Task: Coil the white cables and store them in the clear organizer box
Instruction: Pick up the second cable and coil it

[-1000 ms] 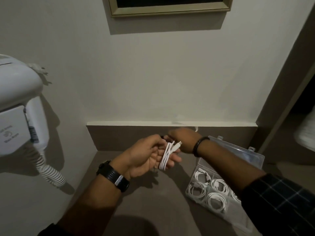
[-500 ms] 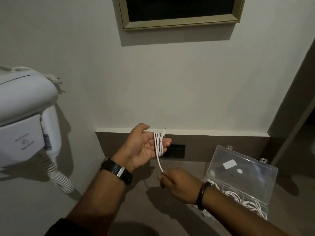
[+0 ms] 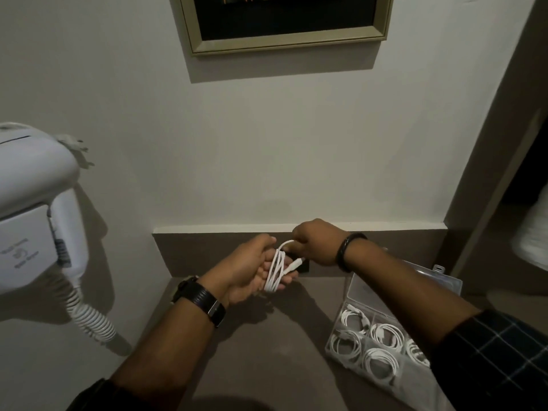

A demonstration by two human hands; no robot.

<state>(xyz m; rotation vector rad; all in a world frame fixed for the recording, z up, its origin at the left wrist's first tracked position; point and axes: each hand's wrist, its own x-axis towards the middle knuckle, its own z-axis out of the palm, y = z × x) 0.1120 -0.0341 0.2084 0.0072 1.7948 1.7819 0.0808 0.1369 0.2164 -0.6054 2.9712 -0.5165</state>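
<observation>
Now left hand [image 3: 249,269] holds coiled white cable [image 3: 277,272] (right hand [image 3: 317,241] gripping its end).

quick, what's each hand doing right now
Left hand: holding the coiled white cable looped over its fingers.
Right hand: closed, pinching the cable's free end.

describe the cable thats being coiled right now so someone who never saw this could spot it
Start at the picture frame on the wall and drop straight down to the two hands above the brown counter. The white cable is looped around the left hand, its free end pinched by the right hand. Unlike the coiled cables in the clear organizer box, it is hand-held.
</observation>
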